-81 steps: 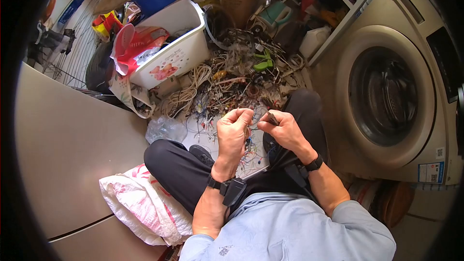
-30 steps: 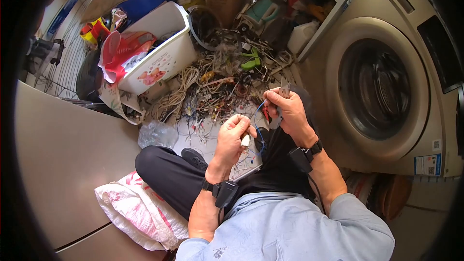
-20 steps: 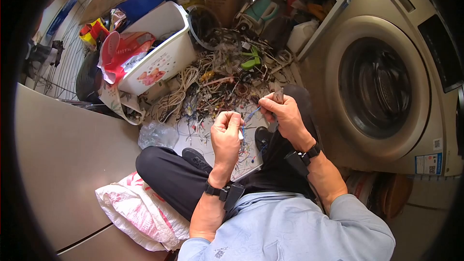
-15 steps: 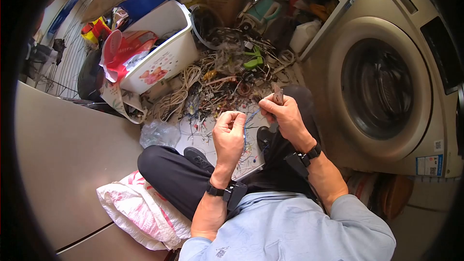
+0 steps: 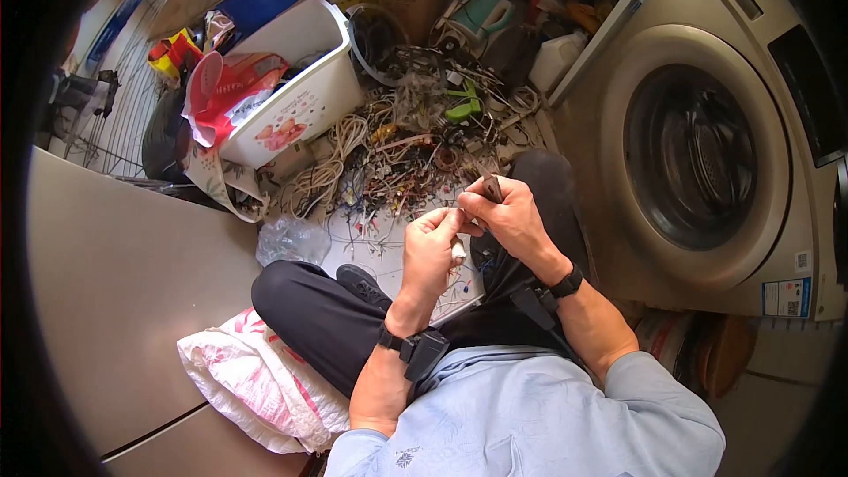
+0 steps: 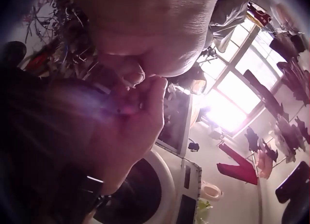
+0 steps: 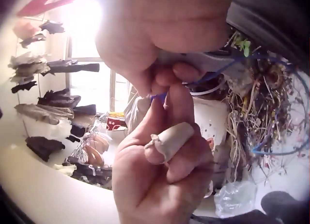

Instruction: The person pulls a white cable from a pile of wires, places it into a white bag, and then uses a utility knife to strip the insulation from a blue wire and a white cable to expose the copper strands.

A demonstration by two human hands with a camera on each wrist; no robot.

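In the head view my left hand (image 5: pixel 427 256) and right hand (image 5: pixel 517 225) meet at the fingertips, above the floor between the knees. My right hand grips a flat grey metal tool (image 5: pixel 492 187), its head sticking up past the thumb; the rest is hidden in the palm. My left thumb and forefinger pinch a thin blue wire (image 7: pixel 286 153), which loops out from the hands in the right wrist view. A whitish wrap (image 7: pixel 174 141) covers one finger of my left hand. In the left wrist view the fingers are dark and partly hidden.
A heap of tangled wires and scraps (image 5: pixel 411 159) lies ahead on the floor, a green plastic piece (image 5: pixel 464 104) on it. Behind left stands a white bin (image 5: pixel 300 119); a washing machine (image 5: pixel 618 168) is at right. A clear plastic bag (image 5: pixel 293 240) and a white sack (image 5: pixel 256 380) lie left.
A second ago the hands were apart, with blue wire stretched between them. Since then the right hand has come down and left, and the fingertips now meet.
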